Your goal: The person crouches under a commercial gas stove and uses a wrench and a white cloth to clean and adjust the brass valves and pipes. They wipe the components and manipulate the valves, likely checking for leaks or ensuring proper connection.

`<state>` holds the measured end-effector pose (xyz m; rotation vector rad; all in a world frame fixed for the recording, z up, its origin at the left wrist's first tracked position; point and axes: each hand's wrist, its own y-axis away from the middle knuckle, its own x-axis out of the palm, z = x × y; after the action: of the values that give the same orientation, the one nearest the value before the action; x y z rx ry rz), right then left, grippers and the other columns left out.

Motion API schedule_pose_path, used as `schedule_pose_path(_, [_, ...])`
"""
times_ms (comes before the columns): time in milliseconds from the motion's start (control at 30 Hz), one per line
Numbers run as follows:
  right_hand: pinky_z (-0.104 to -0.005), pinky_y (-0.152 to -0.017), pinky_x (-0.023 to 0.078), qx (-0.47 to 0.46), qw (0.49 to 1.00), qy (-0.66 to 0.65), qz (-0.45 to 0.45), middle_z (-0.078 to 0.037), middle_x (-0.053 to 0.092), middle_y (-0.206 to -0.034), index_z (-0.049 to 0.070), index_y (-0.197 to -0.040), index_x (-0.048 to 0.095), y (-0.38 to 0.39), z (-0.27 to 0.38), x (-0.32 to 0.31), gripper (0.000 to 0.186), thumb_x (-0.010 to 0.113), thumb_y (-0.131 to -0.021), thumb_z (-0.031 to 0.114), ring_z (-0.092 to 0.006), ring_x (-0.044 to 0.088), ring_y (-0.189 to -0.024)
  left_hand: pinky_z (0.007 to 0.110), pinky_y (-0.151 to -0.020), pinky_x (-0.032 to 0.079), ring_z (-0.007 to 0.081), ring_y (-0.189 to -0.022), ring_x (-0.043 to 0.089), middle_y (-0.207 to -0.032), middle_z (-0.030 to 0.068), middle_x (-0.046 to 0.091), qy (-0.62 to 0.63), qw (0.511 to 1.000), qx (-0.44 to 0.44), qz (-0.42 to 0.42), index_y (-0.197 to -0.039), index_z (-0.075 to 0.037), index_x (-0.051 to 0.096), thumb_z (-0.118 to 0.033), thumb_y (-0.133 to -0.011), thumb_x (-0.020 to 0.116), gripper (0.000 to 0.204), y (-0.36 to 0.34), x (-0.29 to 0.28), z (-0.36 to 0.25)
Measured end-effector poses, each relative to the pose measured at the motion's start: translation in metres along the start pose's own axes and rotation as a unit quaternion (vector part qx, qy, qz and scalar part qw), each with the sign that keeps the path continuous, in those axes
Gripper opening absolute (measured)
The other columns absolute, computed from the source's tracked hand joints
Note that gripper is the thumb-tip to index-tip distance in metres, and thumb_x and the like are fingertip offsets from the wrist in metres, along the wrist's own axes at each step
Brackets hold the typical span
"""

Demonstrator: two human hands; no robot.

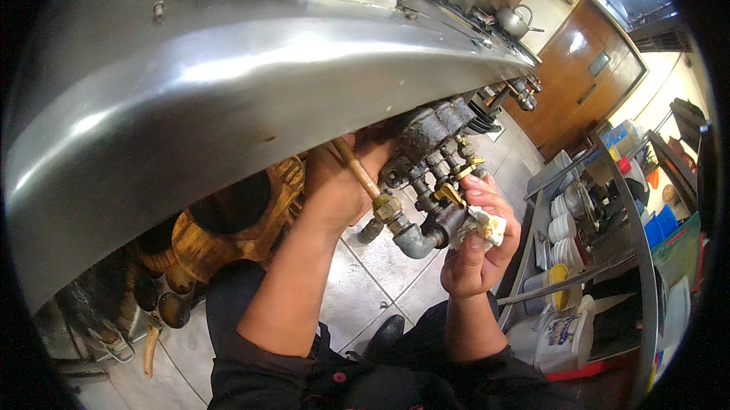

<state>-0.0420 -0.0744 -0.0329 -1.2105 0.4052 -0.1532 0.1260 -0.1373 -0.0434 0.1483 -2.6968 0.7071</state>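
Note:
My right hand (465, 272) pinches a crumpled white cloth or paper wad (487, 226), stained yellowish, between thumb and fingers. It sits right beside a dark pipe elbow (417, 240) and the brass valve handles (450, 195) of a greasy gas pipe. My left hand (332, 183) reaches up behind a copper-coloured tube (354, 167), under the stove's rim. Its fingers are hidden there, so their grip does not show. A brass nut (388, 208) joins the tube to the elbow. Above both hands hangs the blackened pipe manifold (435, 132).
The curved steel stove front (251, 68) overhangs my hands. Beneath it, at left, are wooden-toned pans and boards (209, 246). A metal shelf rack (642, 258) with stacked white bowls (564, 226) and tubs (563, 338) stands close on the right. A kettle (515, 22) rests on the far stovetop.

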Motion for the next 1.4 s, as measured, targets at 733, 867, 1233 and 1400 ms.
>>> schedule_pose_path(733, [-0.0538,-0.106,0.024,-0.002,1.0,0.001,0.002,-0.017,0.059,-0.104,0.003,-0.107,0.047,0.003,0.0,0.002,0.028,0.052,-0.089,0.023,-0.0329,0.056,-0.108,0.037,-0.084,0.05,0.0247,-0.09,0.064,-0.1,0.0115,0.064,0.383,0.923,-0.047,-0.008,-0.109,-0.005,0.057,-0.036,-0.094,0.05,0.036,-0.01,-0.018,0.016])
schedule_pose_path(867, [-0.0529,-0.106,0.024,0.0,1.0,-0.003,0.006,-0.019,0.058,-0.104,0.002,-0.106,0.047,0.003,0.001,0.002,0.027,0.051,-0.088,0.022,-0.033,0.056,-0.108,0.037,-0.083,0.05,0.0242,-0.093,0.063,-0.103,0.0123,0.063,0.408,0.911,-0.06,0.022,-0.11,-0.005,0.057,-0.034,-0.093,0.051,0.035,-0.008,-0.016,0.01])
schedule_pose_path(1233, [-0.0531,-0.107,0.024,-0.006,1.0,-0.001,0.015,-0.021,0.057,-0.105,0.001,-0.106,0.048,0.002,-0.001,0.0,0.027,0.05,-0.088,0.022,-0.0338,0.055,-0.107,0.04,-0.089,0.046,0.025,-0.1,0.059,-0.108,0.012,0.061,0.405,0.91,-0.071,0.052,-0.112,-0.005,0.056,-0.021,-0.092,0.054,0.027,-0.008,-0.016,0.015])
schedule_pose_path(1400, [-0.0531,-0.107,0.024,-0.005,1.0,0.0,0.019,-0.021,0.057,-0.105,0.001,-0.106,0.049,0.002,-0.001,-0.001,0.028,0.05,-0.088,0.023,-0.0338,0.055,-0.107,0.04,-0.088,0.045,0.0244,-0.1,0.059,-0.108,0.0113,0.061,0.411,0.908,-0.064,0.055,-0.113,-0.005,0.056,-0.021,-0.091,0.055,0.027,-0.006,-0.016,0.011])
